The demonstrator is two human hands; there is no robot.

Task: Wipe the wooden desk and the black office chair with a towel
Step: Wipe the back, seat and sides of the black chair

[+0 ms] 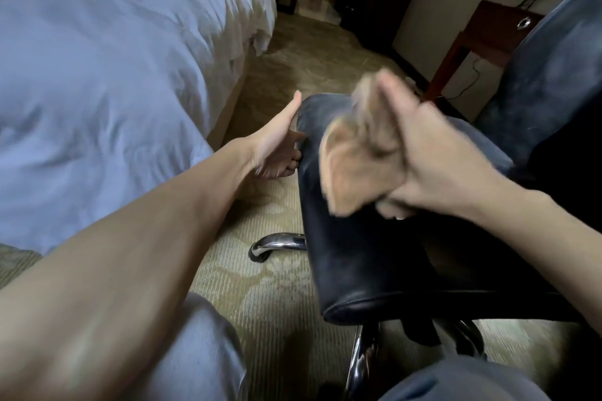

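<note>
The black office chair [361, 257] fills the centre and right, its padded seat edge nearest me and its backrest rising at the far right. My right hand [436, 159] grips a tan towel [351, 172], blurred, just above the seat's top surface. My left hand [277, 139] holds the seat's left edge, thumb on top and fingers curled round under the side. The wooden desk [488, 29] stands against the wall at the upper right, partly hidden by the chair.
A bed with a white duvet [107, 68] takes up the left. Patterned carpet [260, 286] lies between bed and chair. Chrome chair legs [280, 242] stick out below the seat. My knees show at the bottom. A dark doorway is at the back.
</note>
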